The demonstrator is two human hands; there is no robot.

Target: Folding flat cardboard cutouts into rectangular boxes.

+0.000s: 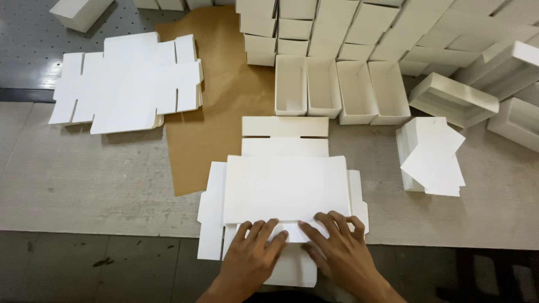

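A flat white die-cut cardboard box blank (283, 185) lies on the grey table right in front of me, its near panel partly folded over. My left hand (251, 255) presses flat on the near flap, fingers spread toward the fold. Beside it my right hand (337, 247) rests on the same flap, fingertips on the fold line near the blank's right side. Both hands press the card and neither grips it.
A stack of flat white blanks (126, 81) lies at the far left. Brown paper (219, 106) covers the table's middle. Several folded open white boxes (339, 90) stand in rows behind, more at the right (452, 98). A small pile of white cards (429, 157) sits right.
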